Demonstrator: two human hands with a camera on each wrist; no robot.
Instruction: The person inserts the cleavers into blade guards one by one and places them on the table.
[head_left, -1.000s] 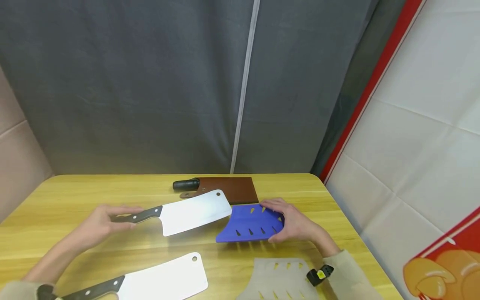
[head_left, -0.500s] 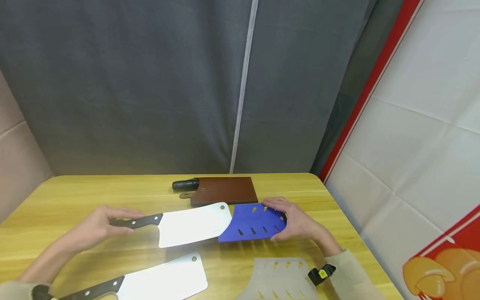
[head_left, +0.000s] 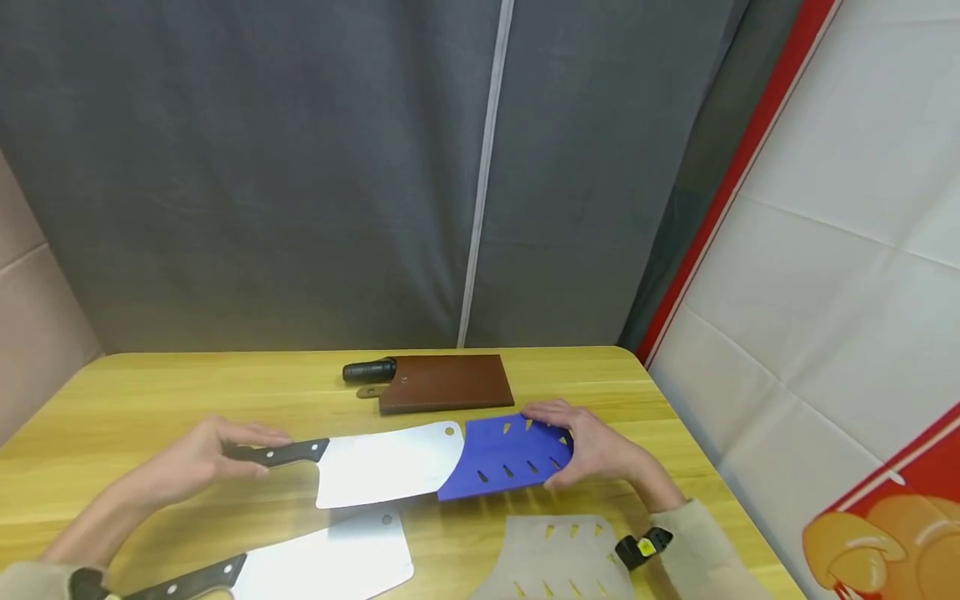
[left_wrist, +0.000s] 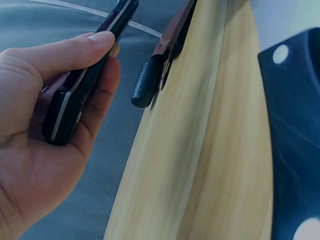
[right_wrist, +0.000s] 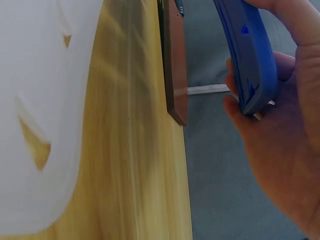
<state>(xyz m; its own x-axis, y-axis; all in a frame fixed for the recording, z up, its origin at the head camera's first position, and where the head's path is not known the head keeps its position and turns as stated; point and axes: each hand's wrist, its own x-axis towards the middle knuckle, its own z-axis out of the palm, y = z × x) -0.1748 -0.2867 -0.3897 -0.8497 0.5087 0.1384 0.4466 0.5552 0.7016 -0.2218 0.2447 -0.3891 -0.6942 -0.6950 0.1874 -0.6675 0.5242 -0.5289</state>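
Observation:
My left hand [head_left: 213, 454] grips the black riveted handle of a cleaver [head_left: 386, 462], its broad bright blade pointing right above the table. In the left wrist view the thumb lies along one side of that handle [left_wrist: 82, 82], fingers curled round the other. My right hand [head_left: 592, 446] holds a blue slotted blade guard [head_left: 498, 458] by its right end, thumb on the near edge and fingers on the far edge. The blade's tip end, with its hanging hole, meets the guard's open left side. In the right wrist view the guard [right_wrist: 252, 65] sits between thumb and fingers.
A second cleaver [head_left: 322, 562] lies on the table [head_left: 187, 383] in front, cut off by the frame. Right of it lies a whitish translucent blade guard [head_left: 558, 554]. Near the back edge lies a brown leather sheath [head_left: 450, 383] with a black handle sticking out.
The cleaver has come down and levelled out, its blade tip now at the guard's opening. The guard has shifted slightly nearer and tilted. The things lying on the table have stayed put.

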